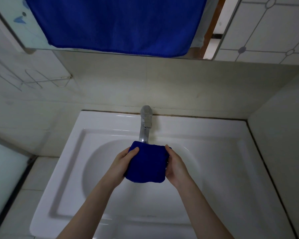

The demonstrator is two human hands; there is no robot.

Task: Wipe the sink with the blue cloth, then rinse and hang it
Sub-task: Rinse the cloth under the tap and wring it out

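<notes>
Blue cloth (146, 163), folded into a thick square pad, was held between both hands above the bowl of the sink (223, 152), near its back edge and just in front of the faucet (145, 125), whose spout end met the cloth's far edge. The left hand (123, 160) gripped the cloth's left side, thumb lying on top near the far left corner and the other fingers tucked underneath, out of sight. The right hand (175, 167) gripped the right side in the same way, thumb on the far right corner and palm wrapped against the edge. The cloth's near edge hung free, sagging a little between the two wrists. Both forearms reached in from the sink's front edge, bare, and drew together toward the cloth. Whether water ran from the faucet could not be told. Higher on the wall, a larger blue towel (117, 23) hung over the mirror (212, 40), and a wire rack (34, 80) sat on the tiles left of the sink
</notes>
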